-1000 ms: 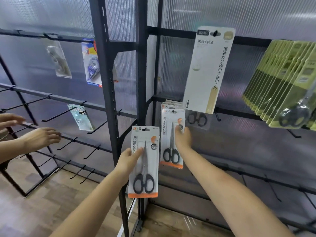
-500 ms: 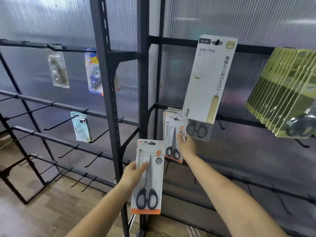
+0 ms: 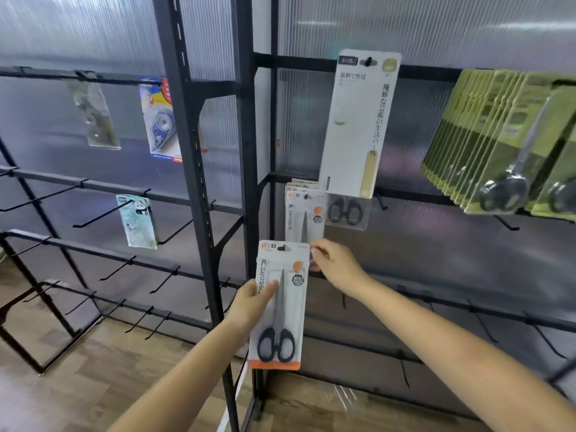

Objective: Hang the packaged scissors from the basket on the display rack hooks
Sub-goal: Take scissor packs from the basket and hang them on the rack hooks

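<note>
My left hand (image 3: 252, 302) grips a packaged pair of scissors (image 3: 280, 310), a white card with an orange bottom strip and black handles, held upright in front of the rack post. Just above it, a stack of the same scissors packs (image 3: 302, 218) hangs on a hook of the display rack (image 3: 246, 135). My right hand (image 3: 338, 266) pinches the lower right corner of the front hung pack, right beside the top right corner of the held pack. The basket is out of view.
A tall white scissors pack (image 3: 358, 120) hangs up and to the right, with a row of green packs (image 3: 498, 138) further right. Bare hooks (image 3: 486, 325) line the lower bars. The left rack bay holds a few tape packs (image 3: 159, 120) and several bare hooks (image 3: 162, 279).
The view has tilted down. My left hand has raised its pack so its top now overlaps the bottom of the hung stack. Another person's hands at the left have gone from view.
</note>
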